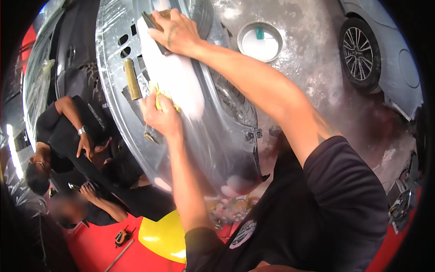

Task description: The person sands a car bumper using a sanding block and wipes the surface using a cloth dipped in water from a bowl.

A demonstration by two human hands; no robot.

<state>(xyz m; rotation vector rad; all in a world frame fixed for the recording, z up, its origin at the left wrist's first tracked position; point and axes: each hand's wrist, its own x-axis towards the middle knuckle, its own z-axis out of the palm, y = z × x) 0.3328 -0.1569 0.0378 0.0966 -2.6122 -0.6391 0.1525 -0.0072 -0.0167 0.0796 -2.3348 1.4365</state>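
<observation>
My right hand [177, 34] presses a dark, flat sanding block [159, 40] against the car body panel [199, 140], at the upper part of its white patch [181, 84]. The fingers are wrapped over the block's top. Lower on the panel, my left hand [163, 115] is closed around a crumpled yellow cloth [161, 97], beside the patch's left edge. An olive-brown cylinder-shaped piece [132, 79] lies on the panel just left of the cloth. Bare grey metal and wet-looking streaks surround the white patch.
A round basin [280, 47] holding whitish liquid and a green piece [259, 33] stands on the wet floor. At right is another car's wheel [360, 54]. Two people [68, 131] are close by at left. A tape measure [122, 237] and a yellow panel [163, 235] lie on red flooring.
</observation>
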